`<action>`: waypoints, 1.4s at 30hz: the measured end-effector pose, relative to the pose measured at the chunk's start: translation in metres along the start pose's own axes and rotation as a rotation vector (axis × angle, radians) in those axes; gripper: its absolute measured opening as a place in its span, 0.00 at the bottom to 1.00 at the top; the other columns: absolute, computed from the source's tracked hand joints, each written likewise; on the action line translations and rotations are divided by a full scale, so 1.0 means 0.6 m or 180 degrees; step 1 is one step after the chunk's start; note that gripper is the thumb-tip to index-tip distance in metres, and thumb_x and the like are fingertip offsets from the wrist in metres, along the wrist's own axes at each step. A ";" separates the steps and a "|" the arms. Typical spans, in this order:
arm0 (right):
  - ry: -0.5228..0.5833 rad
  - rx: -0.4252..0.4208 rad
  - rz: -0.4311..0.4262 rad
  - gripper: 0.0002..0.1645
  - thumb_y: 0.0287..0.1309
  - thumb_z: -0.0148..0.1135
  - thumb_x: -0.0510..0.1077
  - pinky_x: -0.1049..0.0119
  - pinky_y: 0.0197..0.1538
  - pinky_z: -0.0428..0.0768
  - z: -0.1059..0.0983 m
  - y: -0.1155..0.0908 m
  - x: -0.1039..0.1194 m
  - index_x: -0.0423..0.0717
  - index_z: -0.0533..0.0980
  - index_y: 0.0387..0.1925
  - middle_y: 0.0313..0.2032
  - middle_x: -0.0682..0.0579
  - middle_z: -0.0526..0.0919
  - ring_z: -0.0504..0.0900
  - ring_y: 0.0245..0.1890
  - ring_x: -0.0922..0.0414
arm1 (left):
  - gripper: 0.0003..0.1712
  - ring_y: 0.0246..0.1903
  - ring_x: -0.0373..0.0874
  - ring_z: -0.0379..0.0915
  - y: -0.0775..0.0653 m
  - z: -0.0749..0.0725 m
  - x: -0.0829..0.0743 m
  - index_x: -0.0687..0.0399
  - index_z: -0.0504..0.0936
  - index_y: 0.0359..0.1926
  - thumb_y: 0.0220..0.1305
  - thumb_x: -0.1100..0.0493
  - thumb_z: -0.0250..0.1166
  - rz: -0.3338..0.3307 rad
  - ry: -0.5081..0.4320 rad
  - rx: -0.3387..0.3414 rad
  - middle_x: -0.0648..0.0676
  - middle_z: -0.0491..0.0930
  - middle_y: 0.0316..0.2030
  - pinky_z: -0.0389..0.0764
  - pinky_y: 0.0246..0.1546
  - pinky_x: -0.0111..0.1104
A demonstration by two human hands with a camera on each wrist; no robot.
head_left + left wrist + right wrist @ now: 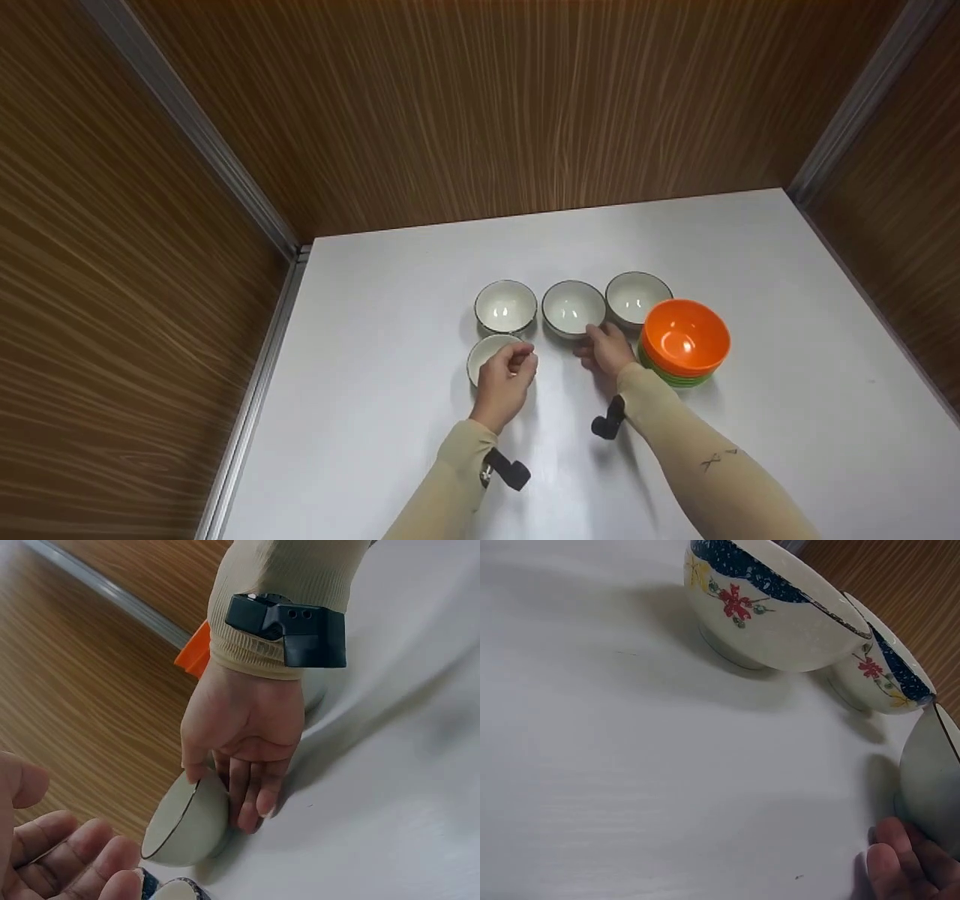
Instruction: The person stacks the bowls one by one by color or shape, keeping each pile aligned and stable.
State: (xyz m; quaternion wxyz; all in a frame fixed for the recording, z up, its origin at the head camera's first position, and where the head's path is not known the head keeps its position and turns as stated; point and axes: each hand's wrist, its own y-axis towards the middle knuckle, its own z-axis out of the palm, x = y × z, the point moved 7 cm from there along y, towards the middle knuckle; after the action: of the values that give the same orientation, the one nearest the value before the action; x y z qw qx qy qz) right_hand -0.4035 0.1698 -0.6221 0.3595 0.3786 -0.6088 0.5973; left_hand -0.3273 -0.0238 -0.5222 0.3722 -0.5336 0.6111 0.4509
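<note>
My right hand [606, 351] pinches the near rim of the middle white bowl [574, 306], thumb at the rim and fingers against its outside. That bowl [191, 825] stands on the table in the left wrist view, its side plain white with a dark rim line. My left hand [504, 382] hovers at the front-left white bowl [484, 356], partly hiding it. Its fingers [82, 855] are loosely bent, with nothing between them. Behind that bowl is another white bowl [505, 306]. Two bowls in the right wrist view carry blue bands and red flowers; the nearer floral bowl [780, 622] is largest there.
To the right stands another white bowl [637, 295]. Close to my right wrist, an orange bowl [686, 337] tops a stack with green bowls [679, 380] underneath. The white table [375, 360] meets wood-grain panels [480, 112] at the back and sides.
</note>
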 end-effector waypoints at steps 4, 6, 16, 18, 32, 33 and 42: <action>0.0030 -0.0017 -0.0008 0.32 0.67 0.39 0.48 0.57 0.46 0.77 0.000 -0.005 -0.005 0.39 0.49 0.68 0.53 0.36 0.71 0.76 0.47 0.46 | 0.11 0.32 0.37 0.73 -0.003 -0.003 0.007 0.58 0.79 0.43 0.62 0.58 0.59 0.0022 0.0020 -0.0034 0.47 0.78 0.33 0.77 0.33 0.28; 0.0023 -0.0016 -0.0022 0.33 0.67 0.40 0.48 0.58 0.47 0.76 0.001 -0.009 -0.008 0.39 0.48 0.68 0.52 0.36 0.71 0.76 0.47 0.46 | 0.11 0.33 0.36 0.73 -0.003 -0.003 0.011 0.56 0.79 0.43 0.62 0.58 0.59 0.0010 0.0077 -0.0032 0.46 0.78 0.34 0.77 0.34 0.28; -0.0047 0.0004 -0.0156 0.32 0.66 0.42 0.47 0.60 0.40 0.79 0.000 -0.028 -0.026 0.36 0.52 0.65 0.46 0.37 0.76 0.78 0.41 0.47 | 0.16 0.40 0.39 0.72 -0.010 0.003 0.014 0.51 0.76 0.46 0.56 0.56 0.64 0.0185 0.0677 -0.0064 0.46 0.77 0.38 0.75 0.41 0.34; -0.0060 0.0031 -0.0195 0.31 0.65 0.43 0.47 0.60 0.38 0.79 -0.004 -0.031 -0.029 0.35 0.54 0.64 0.42 0.39 0.78 0.79 0.39 0.49 | 0.20 0.44 0.39 0.71 -0.011 0.006 0.013 0.51 0.75 0.48 0.54 0.53 0.66 0.0249 0.0896 -0.0075 0.47 0.76 0.42 0.73 0.46 0.34; -0.0484 0.0377 -0.0295 0.24 0.61 0.44 0.44 0.59 0.32 0.78 -0.022 -0.066 -0.046 0.36 0.66 0.56 0.29 0.43 0.81 0.80 0.30 0.48 | 0.55 0.63 0.49 0.53 -0.016 0.048 0.006 0.56 0.64 0.61 0.34 0.35 0.73 0.0981 0.2184 0.0183 0.54 0.65 0.57 0.52 0.64 0.35; -0.0505 0.0398 -0.0308 0.23 0.61 0.43 0.43 0.59 0.32 0.78 -0.021 -0.069 -0.047 0.36 0.66 0.55 0.29 0.42 0.81 0.80 0.30 0.48 | 0.56 0.63 0.50 0.52 -0.015 0.052 0.006 0.56 0.63 0.62 0.33 0.34 0.73 0.0969 0.2259 0.0234 0.54 0.64 0.58 0.52 0.64 0.37; -0.0756 0.0591 -0.0436 0.22 0.60 0.42 0.42 0.57 0.32 0.79 -0.021 -0.087 -0.053 0.36 0.69 0.53 0.27 0.42 0.81 0.80 0.28 0.46 | 0.67 0.67 0.52 0.42 -0.006 0.080 0.015 0.49 0.57 0.67 0.23 0.29 0.73 0.0840 0.2702 0.0669 0.54 0.59 0.64 0.47 0.65 0.45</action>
State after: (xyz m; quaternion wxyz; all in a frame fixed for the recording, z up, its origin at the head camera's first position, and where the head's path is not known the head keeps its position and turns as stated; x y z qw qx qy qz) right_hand -0.3429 0.1836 -0.6263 0.2883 0.5187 -0.5620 0.5761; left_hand -0.3263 0.0189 -0.5466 0.0803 -0.5481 0.8147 0.1715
